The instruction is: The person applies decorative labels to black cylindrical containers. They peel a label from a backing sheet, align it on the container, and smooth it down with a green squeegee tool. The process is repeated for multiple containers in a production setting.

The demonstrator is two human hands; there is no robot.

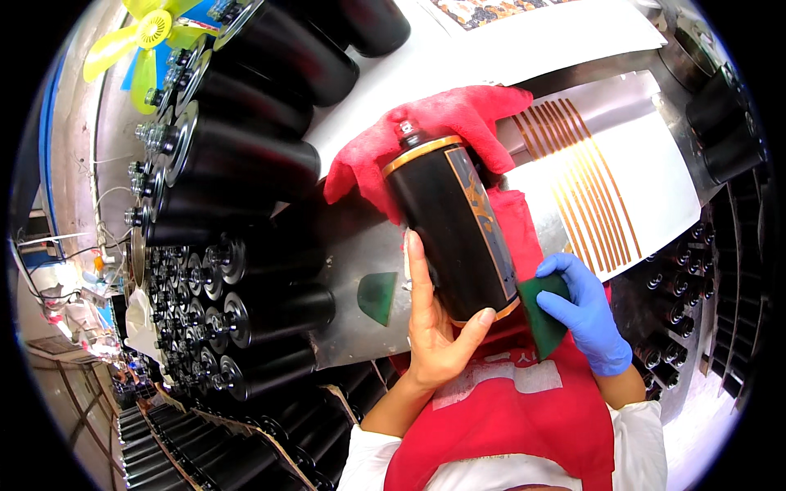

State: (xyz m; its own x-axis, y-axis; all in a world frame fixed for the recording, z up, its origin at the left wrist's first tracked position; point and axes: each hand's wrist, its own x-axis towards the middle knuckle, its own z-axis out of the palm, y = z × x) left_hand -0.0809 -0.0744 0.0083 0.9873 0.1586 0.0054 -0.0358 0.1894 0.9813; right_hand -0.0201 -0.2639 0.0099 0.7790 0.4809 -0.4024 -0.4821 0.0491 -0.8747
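Note:
A black cylindrical bottle (442, 233) with gold bands at both ends and a gold-patterned label lies tilted on a red cloth (479, 106), its neck pointing away from me. My bare left hand (438, 327) grips its near end, thumb and fingers on opposite sides. My right hand (585, 315), in a blue glove, pinches a dark green flat scraper (542, 315) close to the bottle's lower right edge. Whether the scraper touches the bottle I cannot tell. A second green scraper (377, 298) rests on the metal worktop (348, 327), left of my left hand.
Right of the bottle, a white sheet (667, 184) carries several narrow gold strips (589, 192). Black bottles (246, 155) are stacked along the left, beside a yellow-green fan (153, 31). More bottles (675, 295) stand at the right. White paper (573, 41) covers the far side.

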